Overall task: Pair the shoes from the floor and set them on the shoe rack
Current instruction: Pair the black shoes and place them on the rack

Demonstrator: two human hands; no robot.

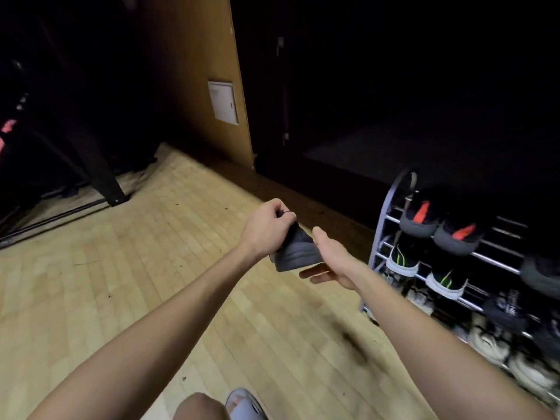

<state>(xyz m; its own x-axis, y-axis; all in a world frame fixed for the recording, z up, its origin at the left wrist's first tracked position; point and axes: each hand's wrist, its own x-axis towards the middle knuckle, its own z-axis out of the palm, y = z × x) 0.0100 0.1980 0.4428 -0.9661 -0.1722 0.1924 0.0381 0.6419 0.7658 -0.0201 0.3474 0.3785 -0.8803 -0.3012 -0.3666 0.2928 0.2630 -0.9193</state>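
Above the wood floor, mid-room: a dark grey shoe [298, 251] is held in the air, well clear of the boards, sole edge turned toward the viewer.
Left hand [268, 227]: fingers curled round the upper rim of the shoe, gripping it from above.
Right hand [328, 262]: fingers straight and relaxed, palm turned toward the shoe, touching or just beside its sole edge; which of the two I cannot tell.
Shoe rack [383, 234]: metal rails with a curved grey side frame, standing at the right, near the hands.
Top tier: black pair with red tabs [441, 225], heels outward, side by side.
Second tier: black pair with green stripes [424, 268] and white heel edges; a further dark shoe [541, 275] at the right end.
Lower tiers: dark shoes with pale lettering [506, 307], too blurred to read; pale shoes [491, 344] below them.
Floor [121, 283]: light wooden strips, scuffed, with small dark specks.
Wall panel [224, 102]: white plate on a brown board; no legible writing.
Bottom edge: a knee and a pale slipper [242, 404].
Brands and labels: none readable anywhere.
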